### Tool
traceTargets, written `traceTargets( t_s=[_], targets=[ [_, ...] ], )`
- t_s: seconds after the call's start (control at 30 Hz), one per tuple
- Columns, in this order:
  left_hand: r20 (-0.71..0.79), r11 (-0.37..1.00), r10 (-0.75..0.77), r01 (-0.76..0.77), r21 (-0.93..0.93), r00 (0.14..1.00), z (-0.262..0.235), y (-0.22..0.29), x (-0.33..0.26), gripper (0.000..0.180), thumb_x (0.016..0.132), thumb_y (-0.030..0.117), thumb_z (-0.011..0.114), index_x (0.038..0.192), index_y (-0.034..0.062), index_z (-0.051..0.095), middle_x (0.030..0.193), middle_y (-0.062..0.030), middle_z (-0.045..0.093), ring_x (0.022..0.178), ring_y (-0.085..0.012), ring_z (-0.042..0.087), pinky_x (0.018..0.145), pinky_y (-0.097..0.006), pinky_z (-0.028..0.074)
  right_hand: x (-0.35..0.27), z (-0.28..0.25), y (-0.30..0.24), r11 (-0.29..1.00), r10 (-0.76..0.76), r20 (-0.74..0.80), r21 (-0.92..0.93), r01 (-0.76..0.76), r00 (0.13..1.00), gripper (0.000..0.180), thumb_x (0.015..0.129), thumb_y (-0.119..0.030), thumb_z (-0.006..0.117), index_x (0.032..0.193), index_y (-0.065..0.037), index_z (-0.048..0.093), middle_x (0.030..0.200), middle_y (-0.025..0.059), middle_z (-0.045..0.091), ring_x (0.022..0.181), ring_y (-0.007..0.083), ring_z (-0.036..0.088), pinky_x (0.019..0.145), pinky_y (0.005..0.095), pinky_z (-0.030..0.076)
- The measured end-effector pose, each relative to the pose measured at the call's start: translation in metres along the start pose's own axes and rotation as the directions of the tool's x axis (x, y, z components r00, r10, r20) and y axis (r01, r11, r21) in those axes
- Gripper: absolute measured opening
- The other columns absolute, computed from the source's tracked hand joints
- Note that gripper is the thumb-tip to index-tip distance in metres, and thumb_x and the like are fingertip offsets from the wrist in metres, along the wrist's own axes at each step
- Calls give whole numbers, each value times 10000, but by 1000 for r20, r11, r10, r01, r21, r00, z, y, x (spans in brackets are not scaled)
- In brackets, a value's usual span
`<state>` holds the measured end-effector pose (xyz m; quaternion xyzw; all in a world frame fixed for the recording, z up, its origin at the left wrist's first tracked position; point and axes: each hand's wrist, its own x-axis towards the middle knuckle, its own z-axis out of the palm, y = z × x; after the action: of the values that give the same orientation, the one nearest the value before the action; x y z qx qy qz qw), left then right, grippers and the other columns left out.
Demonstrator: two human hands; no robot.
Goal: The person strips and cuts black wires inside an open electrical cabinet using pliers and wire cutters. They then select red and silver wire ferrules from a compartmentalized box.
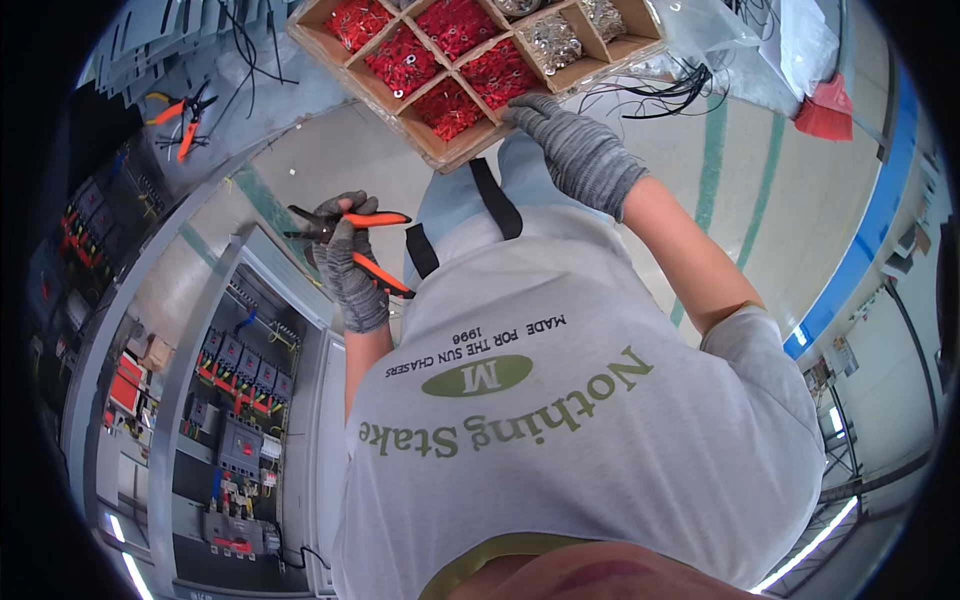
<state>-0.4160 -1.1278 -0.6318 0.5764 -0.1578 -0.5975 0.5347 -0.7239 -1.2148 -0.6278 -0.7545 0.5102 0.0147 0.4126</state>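
Observation:
My gloved left hand (352, 262) is closed around pliers (375, 218) with orange handles, their dark jaws pointing left. My gloved right hand (580, 150) is at the near rim of a wooden compartment box (440, 158). Its fingers are bunched together with the tips by a compartment of red terminals (497, 72); whatever they pinch is hidden. Other compartments hold more red terminals (447, 108) and bare metal terminals (550, 42).
A second orange-handled tool (187, 122) lies on the bench at the upper left, near black wires (245, 45). More black wires (675, 90) lie right of the box. An open electrical cabinet (235, 400) with breakers stands at my left. A red brush-like thing (826, 108) is at right.

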Motion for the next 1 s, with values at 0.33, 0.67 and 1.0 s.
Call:
traceTargets(
  t_s=[0.33, 0.67, 1.0],
  targets=[
    [-41, 1000, 12, -12, 6, 999, 8, -3, -6, 241, 879, 63, 602, 1106, -8, 566, 1084, -188, 614, 990, -299, 644, 968, -439, 487, 14, -10, -41, 996, -83, 187, -2, 85, 979, 493, 804, 58, 488, 1288, -32, 493, 1219, 209, 573, 1076, 373, 596, 954, 409, 485],
    [-69, 999, 48, -48, 2, 996, 1, 2, -2, 225, 863, 30, 604, 1079, -33, 588, 1049, -185, 629, 954, -292, 652, 922, -413, 520, 45, 21, -59, 981, 149, 399, -171, -87, 905, 479, 810, -42, 530, 1285, -16, 470, 1312, 249, 502, 1077, 386, 603, 905, 457, 482],
    [-62, 999, 37, -36, 5, 997, -18, -4, -1, 219, 883, 34, 587, 1093, -26, 573, 1062, -181, 621, 978, -285, 637, 945, -413, 506, 16, 32, -63, 985, 0, 264, -168, 47, 964, 649, 800, 38, 490, 1428, -33, 345, 1490, 200, 342, 1153, 358, 566, 953, 408, 482]
  ],
)
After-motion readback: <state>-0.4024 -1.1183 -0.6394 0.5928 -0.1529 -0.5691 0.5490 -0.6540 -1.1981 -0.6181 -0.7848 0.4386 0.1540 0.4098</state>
